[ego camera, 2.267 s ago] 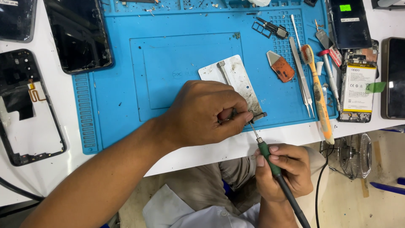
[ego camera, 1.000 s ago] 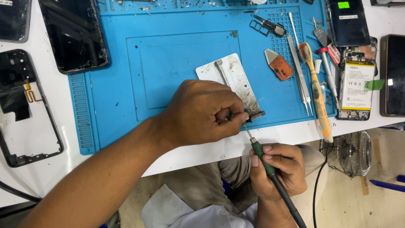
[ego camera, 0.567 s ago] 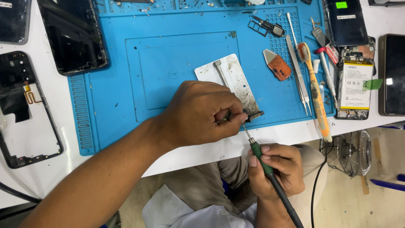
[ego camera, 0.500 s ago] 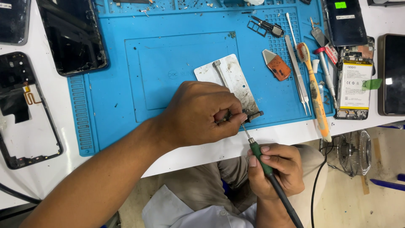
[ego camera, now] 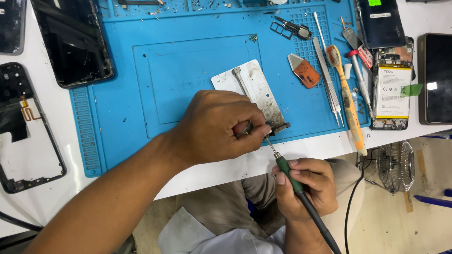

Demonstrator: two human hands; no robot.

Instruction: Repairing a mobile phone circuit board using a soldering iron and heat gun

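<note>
1. At the near edge of the table (ego camera: pixel 56 117), seen from the head camera, the left hand (ego camera: pixel 214 127) rests on the blue work mat (ego camera: pixel 141 94). Its fingers are curled shut, pinching a small dark part (ego camera: pixel 278 128) against the near end of a grey metal plate (ego camera: pixel 256 91).
2. Just below and to the right of that pinch, off the table's edge and over the person's lap, the right hand (ego camera: pixel 303 188) is closed pen-style round a green-handled soldering iron (ego camera: pixel 287 171).
3. The iron's long axis runs on a slant: its cable trails down toward the near right, and its thin tip climbs up and left to meet the small part right at the left hand's fingertips. Whether the tip touches the part I cannot tell.
4. The small part lies up and left of the right hand and at the right-hand tip of the left hand; the left hand is the nearer one, being already on it.
5. The metal plate also lies on a slant, its far end pointing toward the far left of the mat, its near end under the pinch.
6. Toward the right edge of the table lie tweezers (ego camera: pixel 329 84), an orange-handled brush (ego camera: pixel 348 103) and an opened phone (ego camera: pixel 391 89) showing its battery. Dark phone screens (ego camera: pixel 75 42) and a bare phone frame (ego camera: pixel 23 127) sit by the left edge.
</note>
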